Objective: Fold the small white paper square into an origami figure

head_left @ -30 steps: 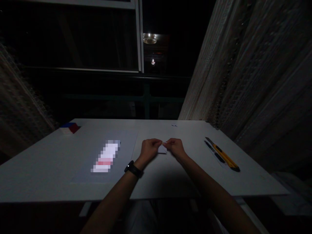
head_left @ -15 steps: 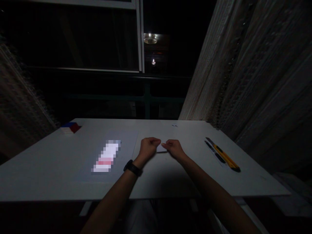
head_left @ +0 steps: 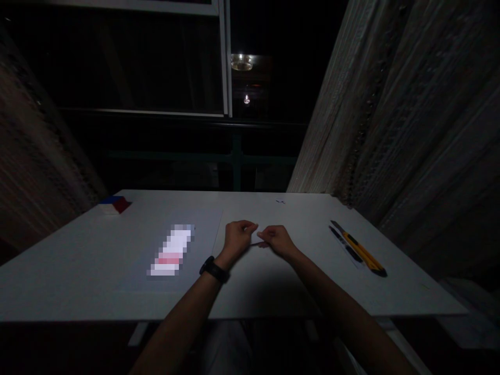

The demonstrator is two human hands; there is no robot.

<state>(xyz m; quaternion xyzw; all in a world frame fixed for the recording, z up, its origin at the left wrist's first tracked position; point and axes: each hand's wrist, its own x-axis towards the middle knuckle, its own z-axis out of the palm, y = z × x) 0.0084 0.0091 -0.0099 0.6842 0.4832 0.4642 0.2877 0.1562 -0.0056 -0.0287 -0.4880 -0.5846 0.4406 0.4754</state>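
Observation:
Over the middle of the table, my left hand pinches the left side of a small piece of white paper between thumb and fingers. Opposite it, my right hand is closed on the right side of the same piece, the fingertips almost meeting those of the left. Much of the paper is hidden behind the fingers. A black watch is on my left wrist. Left of my hands, a large white sheet lies flat, with a bright, blurred-out rectangle on top of it.
On the right of the white table lie a yellow box cutter and a slim dark pen-like tool. A blue, red and white cube sits at the far left. Small blue-marked bits lie near the back edge. Curtains hang beside the table.
My right hand's fingers have shifted around the paper, and less of it shows between the hands. My left hand keeps its pinch in nearly the same place.

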